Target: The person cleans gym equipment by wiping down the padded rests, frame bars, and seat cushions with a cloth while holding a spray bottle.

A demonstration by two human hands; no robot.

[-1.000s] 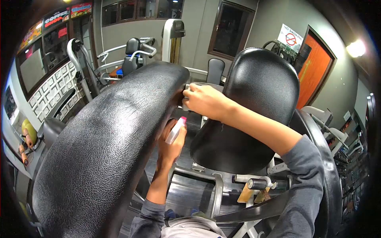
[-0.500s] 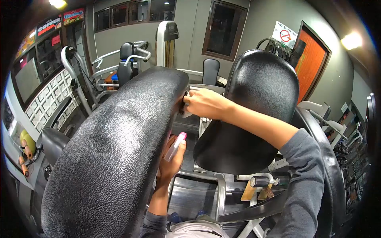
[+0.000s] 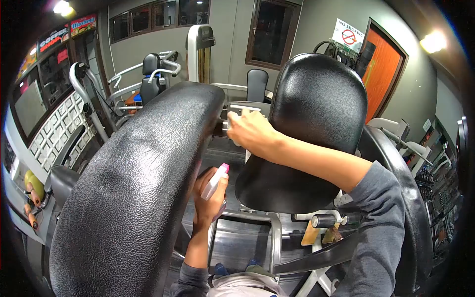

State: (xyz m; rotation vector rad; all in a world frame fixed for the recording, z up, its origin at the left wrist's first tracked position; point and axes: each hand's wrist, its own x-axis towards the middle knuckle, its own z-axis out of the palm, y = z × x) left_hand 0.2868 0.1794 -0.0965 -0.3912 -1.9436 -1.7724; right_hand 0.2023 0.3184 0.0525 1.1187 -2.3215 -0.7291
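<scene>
At my far left, a white lattice wall [image 3: 59, 121] stands beyond the machines, with a yellow-green ball [image 3: 33, 179] below it. Next, a long black padded cushion [image 3: 138, 193] slopes away from me, its leather-look cover shiny under the lights and creased near the middle. Just off its right side is my left hand [image 3: 211, 205], wrapped around a spray bottle [image 3: 214, 183]. The white head sits in my grip, rising past my thumb, and its pink tip points up and away from me; most of the bottle's body is hidden by my hand.

Farther out and a little right, my right hand [image 3: 253, 131] reaches over to the cushion's far end, fingers curled, beside a silver bar [image 3: 246, 107]. I cannot tell whether those fingers pinch anything. The bottle lies below this hand, nearer to me and apart from it. My right forearm crosses in front of a black backrest [image 3: 319, 89]. Beyond that hang a no-smoking sign [image 3: 349, 36] and, rightmost, an orange door [image 3: 382, 67] in a dark frame.
</scene>
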